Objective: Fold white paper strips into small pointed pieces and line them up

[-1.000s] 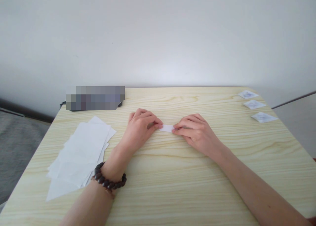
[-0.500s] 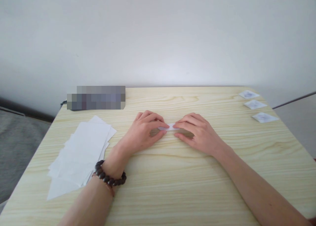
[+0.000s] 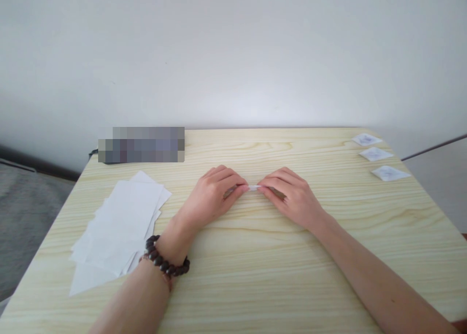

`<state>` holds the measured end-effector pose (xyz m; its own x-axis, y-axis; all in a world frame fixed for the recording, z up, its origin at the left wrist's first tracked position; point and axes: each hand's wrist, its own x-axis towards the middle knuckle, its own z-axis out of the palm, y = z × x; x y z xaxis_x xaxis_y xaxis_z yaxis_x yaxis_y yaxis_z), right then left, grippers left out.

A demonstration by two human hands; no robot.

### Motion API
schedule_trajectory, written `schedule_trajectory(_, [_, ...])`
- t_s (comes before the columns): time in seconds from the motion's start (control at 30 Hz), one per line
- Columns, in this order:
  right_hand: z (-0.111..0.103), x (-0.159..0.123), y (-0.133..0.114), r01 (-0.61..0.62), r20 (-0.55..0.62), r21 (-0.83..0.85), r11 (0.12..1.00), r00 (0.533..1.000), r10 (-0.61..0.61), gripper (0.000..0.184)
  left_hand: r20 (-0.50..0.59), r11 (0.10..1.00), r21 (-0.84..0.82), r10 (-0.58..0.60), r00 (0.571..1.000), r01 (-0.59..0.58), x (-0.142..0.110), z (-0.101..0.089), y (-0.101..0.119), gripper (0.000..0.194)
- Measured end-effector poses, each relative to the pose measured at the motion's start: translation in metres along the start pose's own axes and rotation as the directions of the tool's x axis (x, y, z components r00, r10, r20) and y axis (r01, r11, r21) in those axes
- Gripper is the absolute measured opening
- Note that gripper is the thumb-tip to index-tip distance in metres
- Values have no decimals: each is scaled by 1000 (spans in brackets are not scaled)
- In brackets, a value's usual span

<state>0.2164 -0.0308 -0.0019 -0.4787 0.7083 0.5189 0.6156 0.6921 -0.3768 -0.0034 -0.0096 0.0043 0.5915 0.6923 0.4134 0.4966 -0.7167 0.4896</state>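
Between my two hands, low over the middle of the table, is a small folded white paper (image 3: 253, 188), now showing only as a thin strip. My left hand (image 3: 219, 190) pinches its left end between thumb and fingers. At the right end, the thumb and fingers of my right hand (image 3: 286, 194) close on it in the same way. Most of the paper is hidden behind my fingertips. On my left wrist sits a dark beaded bracelet (image 3: 166, 265).
Left of my forearm lies a loose stack of white paper sheets (image 3: 124, 222). Three folded paper boats (image 3: 390, 173) stand in a column near the right edge of the wooden table (image 3: 262, 275). A pixelated dark object (image 3: 142, 147) rests at the back left, before the wall.
The paper has gone from a wider flat band to a narrow strip. My left hand has shifted slightly right, and both thumbs have come up against the paper.
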Motion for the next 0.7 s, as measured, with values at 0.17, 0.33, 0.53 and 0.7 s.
schedule_trajectory(0.17, [-1, 0, -4, 43, -30, 7, 999, 999, -43, 9, -6, 1000, -3, 3, 1000, -3, -1, 4, -1, 20])
schedule_trajectory(0.33, [0, 1, -5, -8, -35, 38, 999, 999, 9, 12, -70, 998, 47, -33, 997, 37, -2, 6, -1, 22])
schedule_trajectory(0.53, [0, -1, -3, -130, 50, 134, 982, 991, 124, 12, -4, 936, -177, -309, 951, 303, -2, 2, 4, 15])
schedule_trajectory(0.7, [-2, -3, -2, -314, 15, 223, 923, 948, 319, 14, 39, 891, -261, -374, 927, 371, -1, 1, 3, 22])
